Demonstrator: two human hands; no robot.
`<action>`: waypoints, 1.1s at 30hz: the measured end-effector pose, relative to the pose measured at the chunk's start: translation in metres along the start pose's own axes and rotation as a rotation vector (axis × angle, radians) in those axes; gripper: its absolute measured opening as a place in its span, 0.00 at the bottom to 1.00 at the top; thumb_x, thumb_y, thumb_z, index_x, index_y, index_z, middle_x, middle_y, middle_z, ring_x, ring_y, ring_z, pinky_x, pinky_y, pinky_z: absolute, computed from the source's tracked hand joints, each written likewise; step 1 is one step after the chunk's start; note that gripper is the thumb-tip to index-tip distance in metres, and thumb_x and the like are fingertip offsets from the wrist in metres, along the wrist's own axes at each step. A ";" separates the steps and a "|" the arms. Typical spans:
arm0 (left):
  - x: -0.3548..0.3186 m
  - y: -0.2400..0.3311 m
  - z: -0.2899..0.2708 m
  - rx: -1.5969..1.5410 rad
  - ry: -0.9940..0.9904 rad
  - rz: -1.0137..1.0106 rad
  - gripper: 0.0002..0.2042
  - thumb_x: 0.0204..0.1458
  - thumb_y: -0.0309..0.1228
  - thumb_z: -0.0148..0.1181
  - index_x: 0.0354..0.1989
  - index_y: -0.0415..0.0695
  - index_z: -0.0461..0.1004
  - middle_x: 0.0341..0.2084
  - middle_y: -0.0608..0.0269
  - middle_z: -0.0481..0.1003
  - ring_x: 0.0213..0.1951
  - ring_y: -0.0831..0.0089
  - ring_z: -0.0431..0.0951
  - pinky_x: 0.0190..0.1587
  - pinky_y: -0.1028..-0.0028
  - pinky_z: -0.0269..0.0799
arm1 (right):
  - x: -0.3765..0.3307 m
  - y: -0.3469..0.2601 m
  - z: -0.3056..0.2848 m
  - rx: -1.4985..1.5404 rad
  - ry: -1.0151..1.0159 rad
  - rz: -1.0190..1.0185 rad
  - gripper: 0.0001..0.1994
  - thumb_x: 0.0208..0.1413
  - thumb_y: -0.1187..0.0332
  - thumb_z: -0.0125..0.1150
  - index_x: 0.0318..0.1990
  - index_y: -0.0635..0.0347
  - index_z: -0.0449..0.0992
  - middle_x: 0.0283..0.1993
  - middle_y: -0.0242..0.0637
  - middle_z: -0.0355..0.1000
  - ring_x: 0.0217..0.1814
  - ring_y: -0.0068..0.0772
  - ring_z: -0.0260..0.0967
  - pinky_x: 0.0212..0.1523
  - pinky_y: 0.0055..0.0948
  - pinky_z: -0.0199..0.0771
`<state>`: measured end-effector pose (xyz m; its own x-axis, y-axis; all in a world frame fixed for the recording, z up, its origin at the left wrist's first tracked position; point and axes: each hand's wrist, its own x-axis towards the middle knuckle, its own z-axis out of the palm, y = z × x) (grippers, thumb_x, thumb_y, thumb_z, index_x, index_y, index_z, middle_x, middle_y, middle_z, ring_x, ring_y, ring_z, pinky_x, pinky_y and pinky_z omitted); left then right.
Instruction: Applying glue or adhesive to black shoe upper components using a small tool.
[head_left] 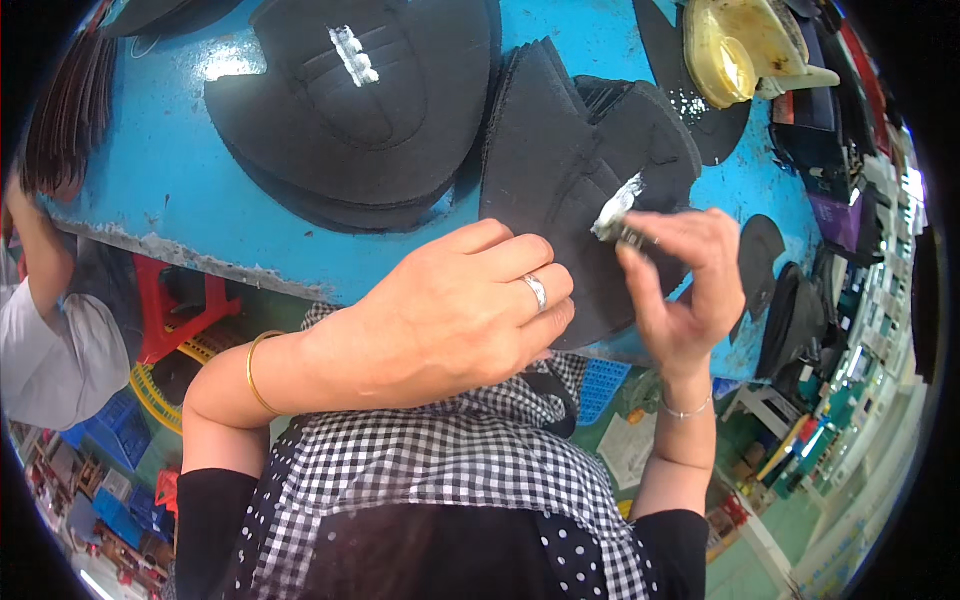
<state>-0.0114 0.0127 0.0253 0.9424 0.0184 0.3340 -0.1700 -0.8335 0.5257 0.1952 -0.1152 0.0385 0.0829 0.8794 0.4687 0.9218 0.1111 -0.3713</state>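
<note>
Head view: I see the left hand (450, 315) flat, open, pressing a black pad (560, 200) on the blue counter (150, 190). Right hand (680, 285) pinches a brush (617, 210), its white glue streak just begun; most of the pad is bare.

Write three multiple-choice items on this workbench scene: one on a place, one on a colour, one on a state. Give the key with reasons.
1. Where does the left hand rest?
A. On the black pieces at the bench edge
B. On the yellow pot
C. In the lap

2. What colour is the bench top?
A. Red
B. Blue
C. Grey

3. What is the right hand doing?
A. Lying open and empty
B. Pinching a small brush tipped with white paste
C. Gripping scissors

Key: 1 A, the palm presses the fanned black stack. 2 B, bare blue shows around the pieces. 3 B, the fingers close on the brush, its white tip on the black piece.
</note>
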 end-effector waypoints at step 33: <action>-0.002 -0.001 0.019 0.133 0.086 0.106 0.17 0.49 0.43 0.65 0.44 0.48 0.80 0.50 0.65 0.76 0.48 0.69 0.75 0.49 0.66 0.71 | 0.024 0.074 -0.052 0.456 0.110 0.592 0.06 0.62 0.73 0.62 0.43 0.65 0.76 0.43 0.33 0.79 0.43 0.19 0.71 0.47 0.20 0.69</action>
<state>-0.0078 0.0029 0.0096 0.8922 -0.0306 0.4505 -0.2216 -0.8990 0.3779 0.2856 -0.1098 0.0639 0.5749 0.8031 0.1564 0.4659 -0.1642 -0.8695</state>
